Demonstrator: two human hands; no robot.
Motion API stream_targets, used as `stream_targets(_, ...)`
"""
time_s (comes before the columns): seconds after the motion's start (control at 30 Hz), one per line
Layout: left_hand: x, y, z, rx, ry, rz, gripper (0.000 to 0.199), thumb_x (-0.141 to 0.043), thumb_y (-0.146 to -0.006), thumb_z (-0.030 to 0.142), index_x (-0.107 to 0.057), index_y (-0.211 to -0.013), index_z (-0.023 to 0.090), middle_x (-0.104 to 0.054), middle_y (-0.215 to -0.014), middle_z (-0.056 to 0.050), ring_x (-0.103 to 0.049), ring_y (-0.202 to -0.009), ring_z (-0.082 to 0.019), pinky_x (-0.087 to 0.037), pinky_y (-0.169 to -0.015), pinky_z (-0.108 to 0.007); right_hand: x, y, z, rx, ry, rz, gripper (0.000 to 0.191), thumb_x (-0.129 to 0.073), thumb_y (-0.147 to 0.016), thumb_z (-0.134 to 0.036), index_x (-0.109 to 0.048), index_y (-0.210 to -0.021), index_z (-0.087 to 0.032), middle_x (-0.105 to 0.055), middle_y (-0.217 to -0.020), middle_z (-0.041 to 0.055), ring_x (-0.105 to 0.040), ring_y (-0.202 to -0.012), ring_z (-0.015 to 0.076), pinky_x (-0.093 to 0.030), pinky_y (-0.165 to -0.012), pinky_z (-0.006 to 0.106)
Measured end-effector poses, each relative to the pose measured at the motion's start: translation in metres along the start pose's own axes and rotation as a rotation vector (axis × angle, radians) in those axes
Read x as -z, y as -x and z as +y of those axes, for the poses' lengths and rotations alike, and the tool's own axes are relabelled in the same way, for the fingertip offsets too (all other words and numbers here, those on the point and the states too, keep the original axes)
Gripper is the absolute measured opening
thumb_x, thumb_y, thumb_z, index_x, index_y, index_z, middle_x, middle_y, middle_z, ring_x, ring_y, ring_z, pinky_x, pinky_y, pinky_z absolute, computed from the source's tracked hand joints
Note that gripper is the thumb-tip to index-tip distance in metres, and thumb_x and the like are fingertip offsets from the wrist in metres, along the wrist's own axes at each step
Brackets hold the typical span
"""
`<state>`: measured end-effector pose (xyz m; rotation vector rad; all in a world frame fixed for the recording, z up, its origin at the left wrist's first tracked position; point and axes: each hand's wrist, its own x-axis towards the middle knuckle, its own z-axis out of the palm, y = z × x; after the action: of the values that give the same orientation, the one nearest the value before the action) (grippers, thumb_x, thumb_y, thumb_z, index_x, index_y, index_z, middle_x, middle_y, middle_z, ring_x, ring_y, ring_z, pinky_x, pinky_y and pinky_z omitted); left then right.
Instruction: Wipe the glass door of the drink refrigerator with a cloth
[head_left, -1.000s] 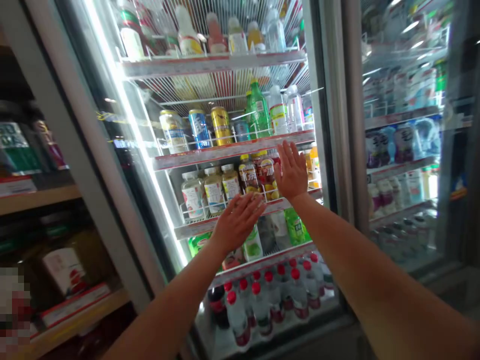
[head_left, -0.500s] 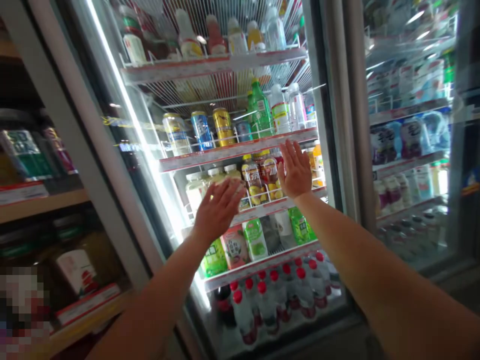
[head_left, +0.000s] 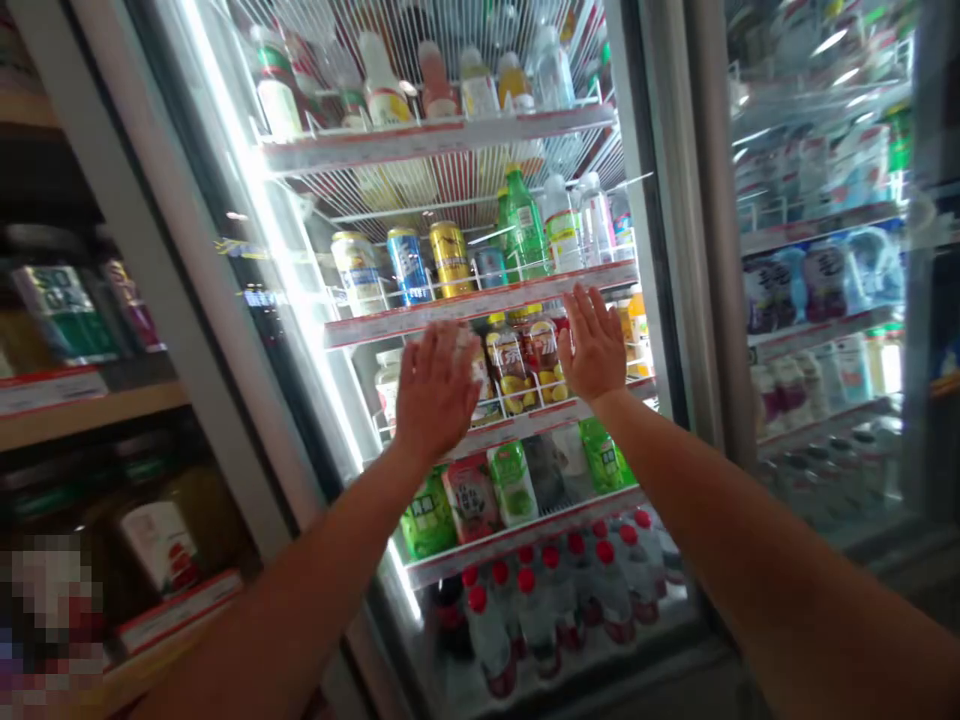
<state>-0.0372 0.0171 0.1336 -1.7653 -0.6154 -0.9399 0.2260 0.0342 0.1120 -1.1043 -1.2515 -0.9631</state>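
Observation:
My left hand [head_left: 437,388] is raised with its palm away from me and fingers stretched out, a little blurred at the tips. My right hand [head_left: 595,345] is up in the same way, fingers extended and thumb apart. Both hold nothing. Between them show bottles of brown tea with yellow caps [head_left: 513,368] on a fridge shelf. Above stand a gold can [head_left: 451,258], a blue can [head_left: 408,265] and a green bottle [head_left: 526,225]. Green cartons [head_left: 512,482] sit on the shelf below. Whether either hand touches anything cannot be made out.
Red-capped water bottles [head_left: 536,610] fill the fridge's bottom. A metal door frame [head_left: 686,200] parts this fridge from another drinks cooler [head_left: 821,320] on the right. Wooden shelves [head_left: 97,415] with jars stand at left.
My left hand has turned more upright and risen slightly, its fingers now pointing up. My right hand is almost in place. The view has shifted a little.

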Motion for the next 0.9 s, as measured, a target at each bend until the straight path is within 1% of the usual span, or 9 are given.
stream_targets(0.13,-0.011,0.018,0.029,-0.438,0.023,-0.146,0.05,-0.054,-0.103,0.039,-0.049,-0.15,0.025,-0.039,-0.163,-0.008,-0.025,-0.155,-0.031,-0.015,-0.129,-0.052,-0.001,0.0,0.0,0.011,0.003,0.015,0.057,-0.034,-0.102,-0.031,-0.039,-0.157,-0.019,-0.038,-0.164,0.0059,-0.027,-0.156,0.0231,-0.024,-0.127,0.049)
stream_targets(0.23,-0.003,0.001,0.003,-0.503,0.012,-0.175,0.049,-0.052,-0.104,0.036,-0.045,-0.152,0.03,-0.04,-0.163,-0.004,-0.031,-0.153,-0.026,-0.013,-0.13,-0.05,-0.001,0.0,0.0,0.004,-0.009,0.004,0.058,-0.035,-0.101,-0.031,-0.037,-0.158,-0.02,-0.038,-0.164,0.0049,-0.027,-0.156,0.0232,-0.025,-0.127,0.05)
stream_targets(0.33,0.015,-0.03,-0.048,-0.329,-0.014,-0.138,0.048,-0.049,-0.104,0.039,-0.046,-0.151,0.032,-0.042,-0.161,-0.002,-0.031,-0.153,-0.027,-0.016,-0.128,-0.052,0.0,0.0,0.001,-0.003,-0.033,-0.01,0.06,-0.036,-0.1,-0.031,-0.034,-0.16,-0.023,-0.038,-0.164,0.0041,-0.026,-0.156,0.0238,-0.025,-0.127,0.052)
stream_targets(0.43,0.035,-0.05,-0.087,-0.034,-0.082,-0.004,0.051,-0.043,-0.105,0.043,-0.045,-0.152,0.025,-0.041,-0.162,-0.007,-0.032,-0.152,-0.031,-0.018,-0.125,-0.057,0.001,0.0,0.001,-0.01,-0.054,-0.024,0.061,-0.036,-0.1,-0.031,-0.034,-0.16,-0.022,-0.038,-0.165,0.0051,-0.026,-0.156,0.0245,-0.024,-0.127,0.052)
stream_targets(0.57,0.044,-0.047,-0.093,0.301,-0.089,0.166,0.058,-0.038,-0.106,0.041,-0.034,-0.158,0.016,-0.036,-0.164,-0.014,-0.03,-0.153,-0.033,-0.021,-0.124,-0.06,0.001,0.0,0.001,-0.008,-0.062,-0.021,0.061,-0.037,-0.099,-0.03,-0.035,-0.16,-0.022,-0.038,-0.165,0.005,-0.026,-0.156,0.0248,-0.025,-0.126,0.052)
stream_targets(0.63,0.042,-0.04,-0.087,0.384,-0.076,0.204,0.061,-0.039,-0.105,0.041,-0.033,-0.159,0.012,-0.034,-0.164,-0.017,-0.028,-0.153,-0.035,-0.022,-0.124,-0.06,0.001,0.0,0.0,0.0,-0.065,-0.012,0.061,-0.037,-0.099,-0.03,-0.035,-0.16,-0.021,-0.038,-0.164,0.0054,-0.027,-0.156,0.0246,-0.025,-0.126,0.052)
stream_targets(0.7,0.039,-0.035,-0.085,0.253,-0.066,0.138,0.06,-0.041,-0.104,0.042,-0.037,-0.157,0.014,-0.036,-0.164,-0.015,-0.026,-0.155,-0.033,-0.021,-0.124,-0.058,0.001,0.0,0.0,0.003,-0.068,-0.004,0.06,-0.037,-0.099,-0.03,-0.036,-0.159,-0.02,-0.039,-0.164,0.0064,-0.027,-0.155,0.0245,-0.026,-0.126,0.052)
stream_targets(0.83,0.037,-0.033,-0.097,-0.419,-0.011,-0.217,0.048,-0.047,-0.101,0.048,-0.049,-0.148,0.037,-0.043,-0.161,0.001,-0.026,-0.155,-0.025,-0.013,-0.129,-0.05,0.0,0.001,0.0,0.009,-0.061,0.021,0.058,-0.037,-0.1,-0.03,-0.039,-0.157,-0.019,-0.041,-0.163,0.0074,-0.03,-0.155,0.0243,-0.026,-0.126,0.051)
stream_targets(0.9,0.039,-0.036,-0.105,-0.566,0.0,-0.339,0.045,-0.046,-0.102,0.049,-0.05,-0.147,0.041,-0.041,-0.162,0.005,-0.026,-0.155,-0.022,-0.01,-0.13,-0.047,0.0,0.002,0.0,0.014,-0.063,0.024,0.059,-0.037,-0.1,-0.03,-0.038,-0.158,-0.019,-0.04,-0.163,0.007,-0.029,-0.155,0.0244,-0.026,-0.126,0.052)
